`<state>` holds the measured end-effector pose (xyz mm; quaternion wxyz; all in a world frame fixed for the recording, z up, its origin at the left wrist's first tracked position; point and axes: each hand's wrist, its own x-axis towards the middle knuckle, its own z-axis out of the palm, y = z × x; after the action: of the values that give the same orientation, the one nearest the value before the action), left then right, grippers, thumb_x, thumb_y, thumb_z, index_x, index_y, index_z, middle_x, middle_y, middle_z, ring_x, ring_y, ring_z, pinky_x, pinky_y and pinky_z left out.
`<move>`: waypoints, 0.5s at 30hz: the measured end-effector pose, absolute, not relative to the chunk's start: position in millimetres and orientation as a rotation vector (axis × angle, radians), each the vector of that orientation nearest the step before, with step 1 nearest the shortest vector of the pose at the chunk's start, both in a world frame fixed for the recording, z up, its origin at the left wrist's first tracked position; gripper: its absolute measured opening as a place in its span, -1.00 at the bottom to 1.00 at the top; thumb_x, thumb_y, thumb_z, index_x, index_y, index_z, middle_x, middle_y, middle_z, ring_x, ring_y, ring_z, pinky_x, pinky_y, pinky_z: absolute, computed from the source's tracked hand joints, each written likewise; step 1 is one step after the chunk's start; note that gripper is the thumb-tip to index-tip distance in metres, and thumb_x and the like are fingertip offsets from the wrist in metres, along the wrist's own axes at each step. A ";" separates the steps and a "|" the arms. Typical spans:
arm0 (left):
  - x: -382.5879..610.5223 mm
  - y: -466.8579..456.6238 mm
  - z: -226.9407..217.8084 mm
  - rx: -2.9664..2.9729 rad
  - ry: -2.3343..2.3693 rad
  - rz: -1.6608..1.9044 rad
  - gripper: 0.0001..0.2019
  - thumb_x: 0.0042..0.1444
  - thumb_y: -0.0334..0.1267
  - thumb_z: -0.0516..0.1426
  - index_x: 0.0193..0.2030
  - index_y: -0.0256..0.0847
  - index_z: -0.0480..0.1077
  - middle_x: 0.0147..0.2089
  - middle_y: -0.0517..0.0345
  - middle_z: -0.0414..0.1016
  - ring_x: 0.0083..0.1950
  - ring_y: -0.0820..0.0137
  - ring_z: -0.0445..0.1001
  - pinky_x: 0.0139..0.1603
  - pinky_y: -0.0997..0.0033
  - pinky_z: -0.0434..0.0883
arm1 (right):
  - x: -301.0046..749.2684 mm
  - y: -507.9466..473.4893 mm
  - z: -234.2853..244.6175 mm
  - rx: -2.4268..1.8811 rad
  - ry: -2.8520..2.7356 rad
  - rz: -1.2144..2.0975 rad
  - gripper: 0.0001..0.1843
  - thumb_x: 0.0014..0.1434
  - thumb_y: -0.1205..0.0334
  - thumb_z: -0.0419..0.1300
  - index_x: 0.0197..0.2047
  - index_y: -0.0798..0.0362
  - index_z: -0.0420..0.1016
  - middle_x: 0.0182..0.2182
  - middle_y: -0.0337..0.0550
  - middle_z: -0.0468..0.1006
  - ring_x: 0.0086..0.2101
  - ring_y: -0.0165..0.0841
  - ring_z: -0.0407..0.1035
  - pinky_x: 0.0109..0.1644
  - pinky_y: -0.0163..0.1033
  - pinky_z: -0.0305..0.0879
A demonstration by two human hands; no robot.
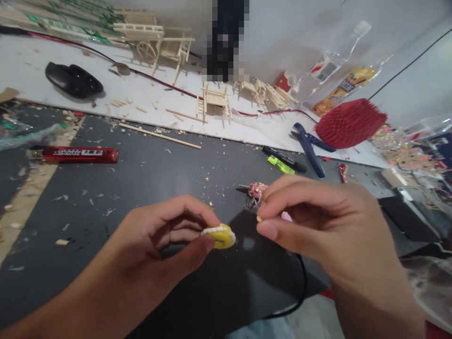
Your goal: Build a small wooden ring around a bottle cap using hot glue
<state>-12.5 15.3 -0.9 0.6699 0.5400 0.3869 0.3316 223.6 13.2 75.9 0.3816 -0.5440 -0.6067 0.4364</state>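
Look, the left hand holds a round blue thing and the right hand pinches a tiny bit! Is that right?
Not quite: the round thing in the left hand is yellow, not blue, as the head view shows. The right hand does pinch a tiny bit.

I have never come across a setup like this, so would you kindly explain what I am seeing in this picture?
Gladly. There is no machine doing the handling here: these are a person's bare hands, seen by a camera worn on that person's head, looking forward and down.

The left hand holds a small yellow disc with a pale edging. The right hand pinches a tiny pale piece between thumb and finger; what it is made of is too small to tell.

On the dark grey work surface lie a red tube, a thin stick, a yellow-green pen and scattered scraps. Behind, on a white strip, stands a little stick-built chair.
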 end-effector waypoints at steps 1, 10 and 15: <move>-12.1 14.9 -1.1 1.236 0.880 0.773 -0.96 0.37 -0.21 0.31 -0.11 0.07 0.59 -0.14 0.36 0.73 -0.14 0.50 0.74 -0.22 0.79 0.53 | 221.2 8.3 72.8 -1.397 -1.517 1.084 -0.74 0.08 0.42 0.57 -0.36 -0.21 0.78 -0.42 -0.38 0.67 -0.42 -0.48 0.49 -0.44 -0.46 0.37; -11.6 10.3 -4.7 1.509 0.938 0.897 -0.74 0.33 -0.34 0.25 -0.08 0.27 0.53 -0.14 0.49 0.64 -0.12 0.54 0.70 -0.17 0.79 0.57 | 187.9 -17.3 59.5 -1.508 -1.040 1.218 -0.70 -0.03 0.49 0.59 -0.43 -0.18 0.80 -0.47 -0.38 0.63 -0.47 -0.54 0.40 -0.43 -0.45 0.29; -12.4 10.1 -7.6 1.552 0.913 0.922 -0.75 0.36 -0.34 0.24 -0.06 0.27 0.53 -0.14 0.44 0.66 -0.10 0.47 0.70 -0.14 0.67 0.59 | 182.8 -16.3 60.2 -1.509 -0.972 1.250 -0.74 -0.06 0.43 0.67 -0.44 -0.14 0.81 -0.47 -0.37 0.63 -0.46 -0.56 0.39 -0.39 -0.47 0.29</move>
<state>-12.4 10.1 -7.6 0.5306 0.6501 0.3826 0.3865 182.8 -16.3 60.2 0.4592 -0.6130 -0.3947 0.5076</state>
